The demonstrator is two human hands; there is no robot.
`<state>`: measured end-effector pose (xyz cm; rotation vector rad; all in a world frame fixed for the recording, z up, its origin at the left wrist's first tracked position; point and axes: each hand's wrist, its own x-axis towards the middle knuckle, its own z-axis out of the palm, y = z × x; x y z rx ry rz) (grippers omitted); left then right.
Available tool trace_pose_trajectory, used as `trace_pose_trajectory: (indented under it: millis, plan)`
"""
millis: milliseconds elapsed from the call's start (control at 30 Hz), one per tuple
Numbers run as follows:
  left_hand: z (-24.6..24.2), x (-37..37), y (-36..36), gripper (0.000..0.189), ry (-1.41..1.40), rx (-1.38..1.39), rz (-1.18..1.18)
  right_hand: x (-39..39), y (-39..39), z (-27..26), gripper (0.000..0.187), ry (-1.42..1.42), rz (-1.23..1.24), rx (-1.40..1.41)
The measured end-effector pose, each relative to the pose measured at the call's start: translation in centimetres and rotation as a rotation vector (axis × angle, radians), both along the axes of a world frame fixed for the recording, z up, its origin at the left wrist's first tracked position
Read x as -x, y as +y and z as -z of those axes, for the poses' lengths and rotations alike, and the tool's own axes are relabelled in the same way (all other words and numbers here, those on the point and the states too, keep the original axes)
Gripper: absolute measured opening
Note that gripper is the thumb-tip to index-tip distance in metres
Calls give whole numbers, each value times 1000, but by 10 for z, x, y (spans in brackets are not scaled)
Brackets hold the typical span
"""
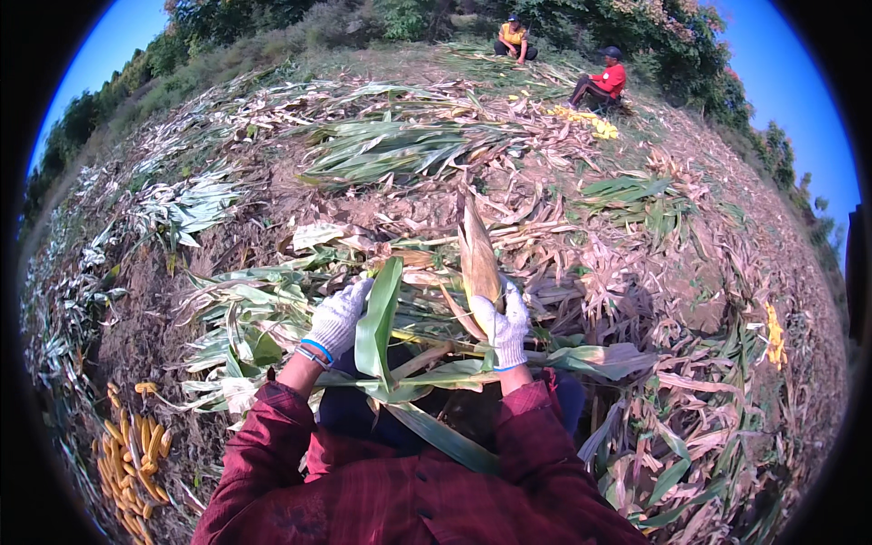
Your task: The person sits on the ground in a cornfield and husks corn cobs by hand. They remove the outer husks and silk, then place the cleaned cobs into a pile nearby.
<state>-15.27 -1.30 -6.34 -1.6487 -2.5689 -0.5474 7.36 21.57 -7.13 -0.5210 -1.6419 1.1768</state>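
My right hand (501, 323), in a white knit glove, grips the lower end of a corn ear (478, 255) in its dry tan husk. The ear stands nearly upright, its tip pointing away from me. My left hand (343, 315), gloved alike, is closed at the edge of the cut corn stalks; a green leaf (379, 320) hides part of its fingers, so what it holds cannot be made out. Across my lap, below both hands, lies a corn stalk with long green leaves (436, 381). More cut stalks (272, 300) are heaped just beyond my knees.
Husked yellow ears (129, 456) are piled on the soil at my lower left. Another small pile (775, 337) lies far right. Two people (514, 41) sit at the back, with yellow ears (586, 121) near the closer one. Dry leaves and laid stalks (402, 150) cover much ground.
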Motion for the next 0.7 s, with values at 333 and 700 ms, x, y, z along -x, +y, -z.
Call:
trace_pose_trajectory:
  millis: [333,700]
  plan:
    - [-61,99,-92,74,-459,53,-81,-7,16,13,56,108,-34,201]
    - [-151,-17,-53,36,-967,-865,201,-12,-18,-3,61,-70,28,-139]
